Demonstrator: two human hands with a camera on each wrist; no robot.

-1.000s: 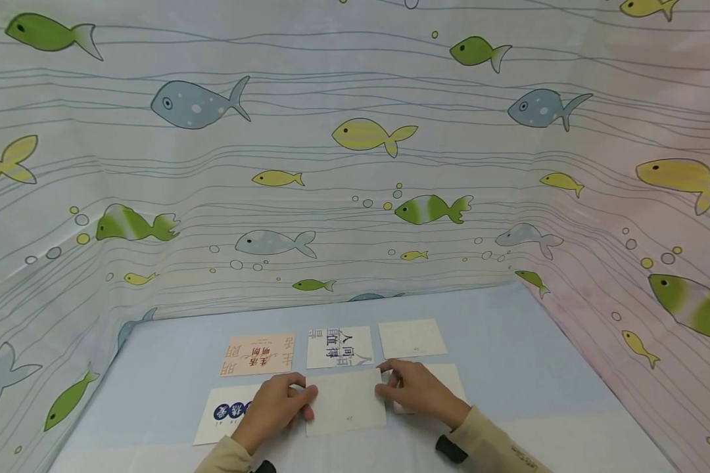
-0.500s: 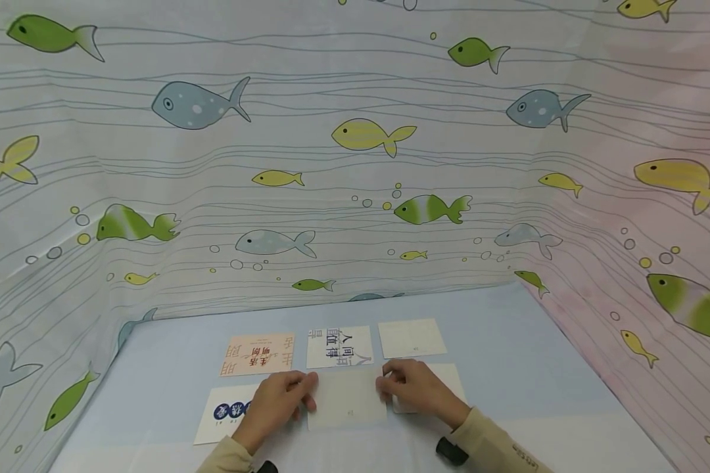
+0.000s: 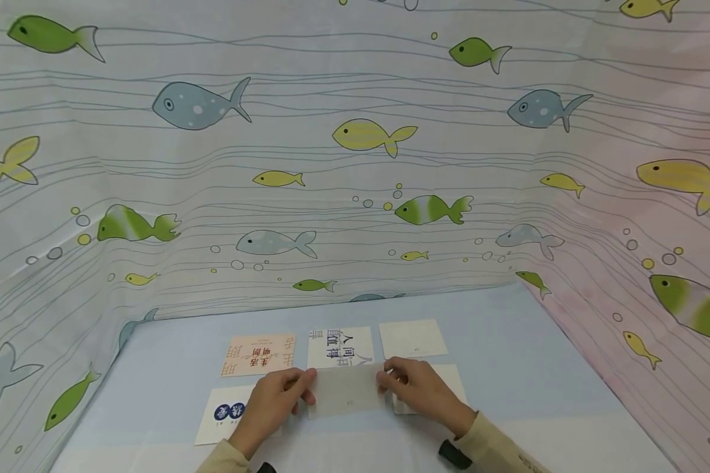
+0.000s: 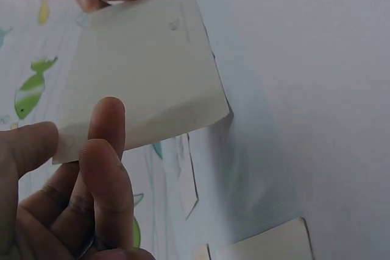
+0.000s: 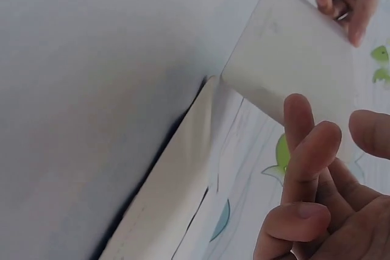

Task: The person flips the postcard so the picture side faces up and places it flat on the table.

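Observation:
A cream-white blank-looking card (image 3: 349, 392) with a tiny mark near its lower edge is held up between both hands, tilted above the table. My left hand (image 3: 274, 402) pinches its far left corner between thumb and fingers. My right hand (image 3: 419, 393) pinches the far right corner. In the left wrist view the card (image 4: 140, 59) is raised off the surface, its near edge slightly bowed. The right wrist view shows the card (image 5: 286, 47) beyond the right fingers (image 5: 304, 150). Under the right hand lies another blank card (image 3: 449, 381), partly covered.
Behind lie an orange-lettered card (image 3: 258, 355), a card with dark blue characters (image 3: 340, 347) and a blank card (image 3: 413, 338). A card with blue circles (image 3: 221, 420) is partly hidden by the left hand. Fish-patterned cloth (image 3: 343, 217) surrounds the pale blue table (image 3: 538, 368).
The card's near edge has come up and away from me, so the card looks shorter and more tilted. Both hands stay at its corners, moving only slightly.

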